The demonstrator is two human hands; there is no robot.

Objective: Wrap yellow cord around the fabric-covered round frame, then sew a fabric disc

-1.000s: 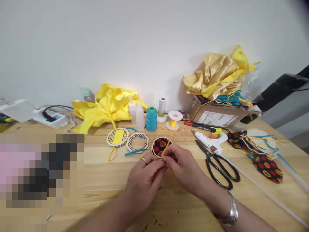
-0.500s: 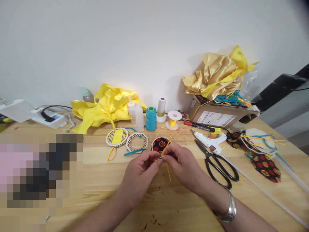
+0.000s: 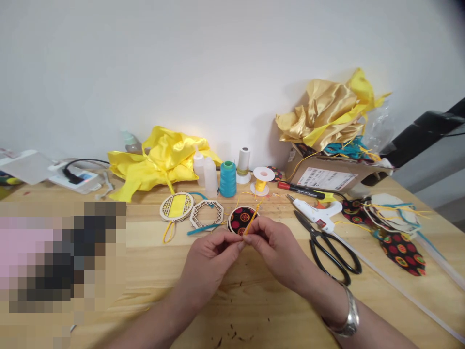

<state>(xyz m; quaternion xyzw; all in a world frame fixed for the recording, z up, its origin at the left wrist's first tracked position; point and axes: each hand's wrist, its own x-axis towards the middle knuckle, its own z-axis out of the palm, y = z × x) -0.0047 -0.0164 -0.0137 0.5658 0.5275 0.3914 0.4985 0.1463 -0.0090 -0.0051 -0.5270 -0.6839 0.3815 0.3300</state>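
Pinching a thin yellow cord (image 3: 252, 220) between them, two bare hands meet at the centre of a pale, grainy wooden table (image 3: 152, 271), seen from the head camera.

The left hand (image 3: 210, 257) is closed to a fingertip pinch, thumb and forefinger touching the cord's lower end. The right hand (image 3: 276, 247), with a silver bracelet at its wrist, is closed the same way on the cord just beside it, so the fingertips of both hands touch. From the pinch the cord runs up toward one o'clock, slanting across a round wooden disc (image 3: 238, 219) faced with black cloth printed in red and yellow dots. The disc lies flat at twelve o'clock from the fingertips, just beyond them; whether the cord is fixed to it cannot be told.

At ten o'clock from the hands lie an octagonal wooden lattice frame (image 3: 206, 213) and an oval frame (image 3: 177, 206) backed in yellow. At twelve o'clock, farther back, stands a teal thread spool (image 3: 228, 178). At three o'clock lie black scissors (image 3: 329, 252), closed, with a white glue gun (image 3: 316, 213) just above them. Crumpled glossy yellow satin (image 3: 160, 157) is heaped at eleven o'clock.
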